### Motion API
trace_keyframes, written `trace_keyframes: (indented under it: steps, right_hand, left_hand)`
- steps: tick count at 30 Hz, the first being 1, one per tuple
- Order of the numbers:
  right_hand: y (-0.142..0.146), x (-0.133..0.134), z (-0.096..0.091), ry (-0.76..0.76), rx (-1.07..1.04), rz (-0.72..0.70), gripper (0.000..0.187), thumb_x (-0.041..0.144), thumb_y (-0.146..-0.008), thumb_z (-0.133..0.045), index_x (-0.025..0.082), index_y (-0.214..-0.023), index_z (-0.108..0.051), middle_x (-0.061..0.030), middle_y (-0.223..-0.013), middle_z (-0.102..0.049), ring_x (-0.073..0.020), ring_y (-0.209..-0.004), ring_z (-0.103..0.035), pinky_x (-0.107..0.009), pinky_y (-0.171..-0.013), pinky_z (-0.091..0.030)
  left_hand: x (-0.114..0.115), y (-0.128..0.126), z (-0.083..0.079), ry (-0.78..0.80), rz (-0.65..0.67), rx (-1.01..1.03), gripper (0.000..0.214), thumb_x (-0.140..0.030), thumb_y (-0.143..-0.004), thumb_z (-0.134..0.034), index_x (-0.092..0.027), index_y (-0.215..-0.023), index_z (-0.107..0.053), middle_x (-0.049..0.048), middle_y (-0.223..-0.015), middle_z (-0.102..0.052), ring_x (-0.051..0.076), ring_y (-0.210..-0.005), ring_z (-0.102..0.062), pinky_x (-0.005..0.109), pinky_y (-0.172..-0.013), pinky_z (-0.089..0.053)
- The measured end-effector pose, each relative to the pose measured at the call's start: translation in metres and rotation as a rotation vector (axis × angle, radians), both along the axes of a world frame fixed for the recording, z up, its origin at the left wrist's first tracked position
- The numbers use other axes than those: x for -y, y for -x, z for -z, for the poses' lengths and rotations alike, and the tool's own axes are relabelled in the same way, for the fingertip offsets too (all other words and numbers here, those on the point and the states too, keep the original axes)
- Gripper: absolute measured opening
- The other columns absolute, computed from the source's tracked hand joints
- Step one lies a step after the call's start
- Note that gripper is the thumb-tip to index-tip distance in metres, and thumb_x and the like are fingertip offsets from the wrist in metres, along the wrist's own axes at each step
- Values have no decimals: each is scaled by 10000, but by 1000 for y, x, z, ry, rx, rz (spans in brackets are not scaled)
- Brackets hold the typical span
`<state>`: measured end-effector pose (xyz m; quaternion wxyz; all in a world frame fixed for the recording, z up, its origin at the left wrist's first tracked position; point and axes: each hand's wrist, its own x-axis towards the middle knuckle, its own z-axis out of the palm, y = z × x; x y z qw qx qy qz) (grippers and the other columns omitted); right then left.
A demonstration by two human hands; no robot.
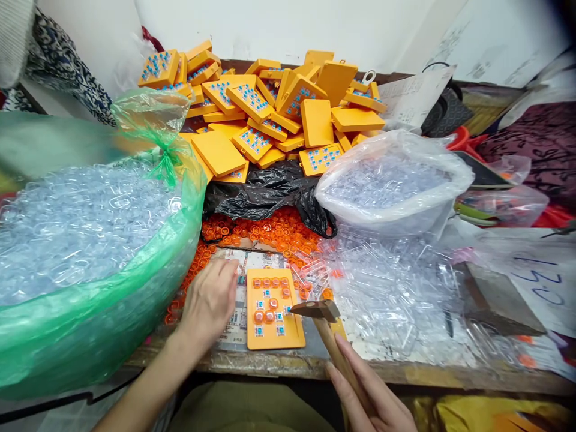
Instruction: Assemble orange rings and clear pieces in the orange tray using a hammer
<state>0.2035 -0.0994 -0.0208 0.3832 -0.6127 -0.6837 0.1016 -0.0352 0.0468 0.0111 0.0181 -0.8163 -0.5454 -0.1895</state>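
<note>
An orange plastic plate [273,309] lies flat at the front of the wooden table, studded with small blue pegs, some capped with orange discs. My left hand [209,300] rests just left of the plate with its fingers curled down on the table among the loose orange discs [265,231]; what they pinch, if anything, is hidden. My right hand [371,393] grips the wooden handle of a small hammer [318,312], whose metal head hovers at the plate's right edge.
A big heap of orange plates [279,108] fills the back. A green bag of clear plastic pieces [90,240] stands at left, a white bag of the same [391,186] at right. Loose clear pieces [396,294] and a black bag [265,192] lie between.
</note>
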Motion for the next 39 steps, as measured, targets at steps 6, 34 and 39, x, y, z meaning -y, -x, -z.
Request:
trace_keyframes:
  steps: [6, 34, 39]
  right_hand:
    - [2, -2, -2, -11, 61, -87, 580, 87, -893, -538, 268, -1432, -425, -19, -1280, -640, -162, -1082, -658, -214, -948, -489]
    - [2, -14, -22, 80, 208, -253, 672, 43, -895, -432, 252, -1508, -251, -63, -1204, -683, -186, -1017, -692, -251, -905, -527]
    - [2, -14, -26, 75, 116, -228, 625, 78, -905, -472, 283, -1480, -336, -37, -1254, -657, -176, -1078, -662, -225, -904, -521]
  left_hand:
    - [49, -41, 0, -30, 348, 273, 364, -112, -903, -479, -120, -1267, -469, 68, -857, -686, 211, -746, -620, 343, -668, -526]
    - [49, -46, 27, 16, 245, 556, 519, -82, -850, -535, -200, -1343, -421, 43, -851, -702, 193, -766, -663, 333, -709, -577]
    - [49, -46, 26, 27, 249, 561, 517, -78, -859, -515, -207, -1348, -408, 39, -838, -695, 188, -758, -663, 326, -698, -575]
